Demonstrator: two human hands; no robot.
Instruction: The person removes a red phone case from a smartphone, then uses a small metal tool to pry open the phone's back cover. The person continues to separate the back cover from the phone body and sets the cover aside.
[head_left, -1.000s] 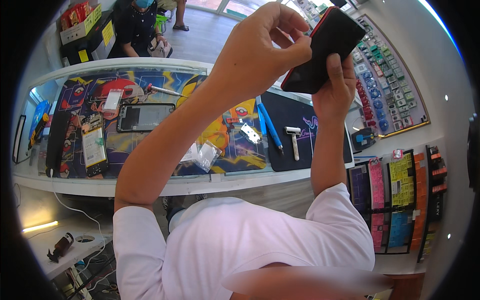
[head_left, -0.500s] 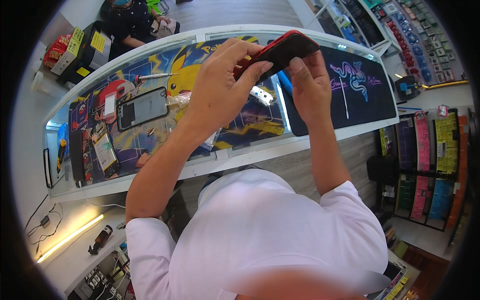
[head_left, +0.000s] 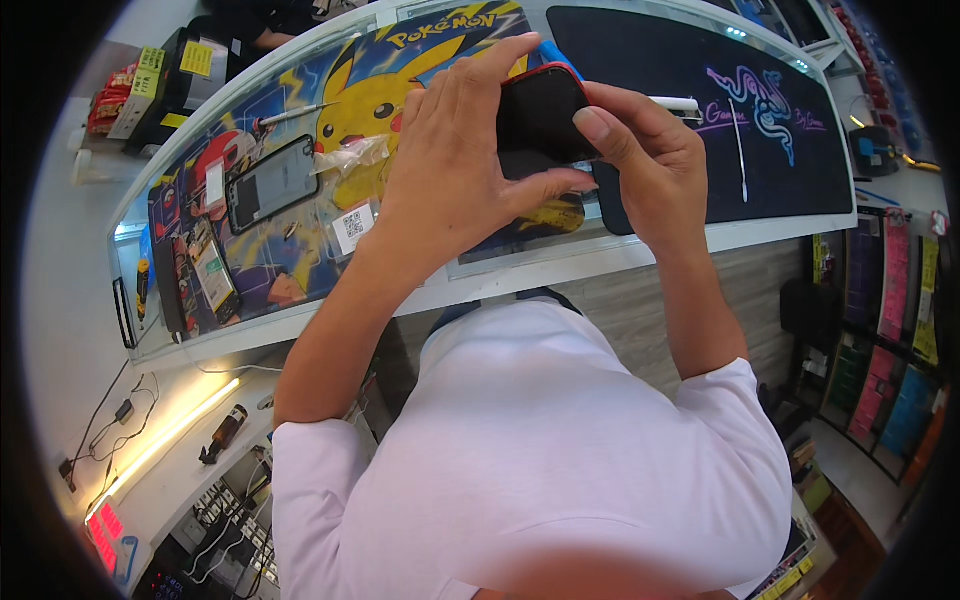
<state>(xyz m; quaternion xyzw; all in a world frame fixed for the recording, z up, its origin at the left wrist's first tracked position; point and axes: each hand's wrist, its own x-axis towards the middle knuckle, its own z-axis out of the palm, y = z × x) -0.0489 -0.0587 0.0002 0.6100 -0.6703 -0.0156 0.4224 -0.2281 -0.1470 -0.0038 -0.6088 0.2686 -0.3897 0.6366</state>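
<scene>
A red-edged smartphone [head_left: 540, 115] with a dark screen is held up above the counter between both hands. My left hand [head_left: 445, 165] spans its left end, the index finger along the upper edge and the thumb along the lower edge. At the right end my right hand [head_left: 660, 160] grips the phone, its thumb lying on the screen's edge and the other fingers partly hidden. Partly behind the phone is a blue object [head_left: 552, 54]. Below my left wrist lies a white label with a square code [head_left: 352, 230], near crumpled clear plastic [head_left: 350, 156].
A phone housing [head_left: 272, 187], an opened phone [head_left: 213, 278] with its inner parts showing and a thin screwdriver [head_left: 292, 115] lie on the cartoon mat [head_left: 345, 95]. On the black mat [head_left: 660, 50] are a white tube [head_left: 676, 103] and a thin white stick [head_left: 739, 150].
Both hands have lowered the phone and turned it so its dark screen faces me more. My left hand has spread around its end. The whole view has shifted, and the code label now shows.
</scene>
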